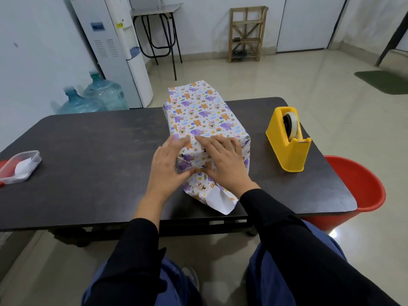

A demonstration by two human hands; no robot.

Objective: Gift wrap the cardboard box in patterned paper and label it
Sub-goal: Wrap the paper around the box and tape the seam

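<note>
Black-sleeved, the left hand and right hand lie flat with fingers stretched and thumbs nearly meeting, pressing folded flaps against the near end of the paper-wrapped cardboard box, which stands mid-table on the dark table. Done well, I judge, the side folds get creased sharp along the box edges and held taut — the bottom flap is not yet up — before any tape. One box, one yellow tape dispenser to its right, one clear plastic container at the left edge, one red bucket, two water bottles.
</note>
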